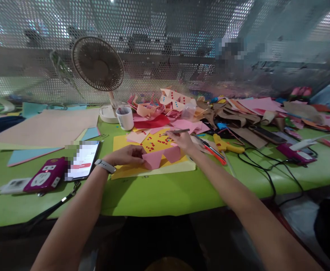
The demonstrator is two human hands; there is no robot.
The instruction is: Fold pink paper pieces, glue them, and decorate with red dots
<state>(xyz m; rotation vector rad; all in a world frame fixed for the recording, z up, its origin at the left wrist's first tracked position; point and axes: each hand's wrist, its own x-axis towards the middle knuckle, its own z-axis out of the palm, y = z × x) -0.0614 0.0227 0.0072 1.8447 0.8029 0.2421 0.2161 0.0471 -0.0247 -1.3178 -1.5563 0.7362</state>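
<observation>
My left hand (129, 155), with a white band on the wrist, pinches the left end of a folded pink paper strip (153, 159) with pointed cut-outs. The strip stands over a yellow sheet (122, 145). My right hand (184, 141) is closed around a slim grey pen-like tool (181, 131); whether it is a pen or tweezers I cannot tell. Its tip points left, over small red dots (150, 146) scattered on the yellow sheet. Pale pink paper pieces (139, 137) lie at the sheet's far edge.
A fan (98, 66) and a white cup (125, 118) stand behind. At left are a phone (83, 160), a purple power bank (48, 175) and large paper sheets (46, 126). A yellow glue gun (227, 145), black cables (262, 165) and heaped paper scraps (238, 116) lie right.
</observation>
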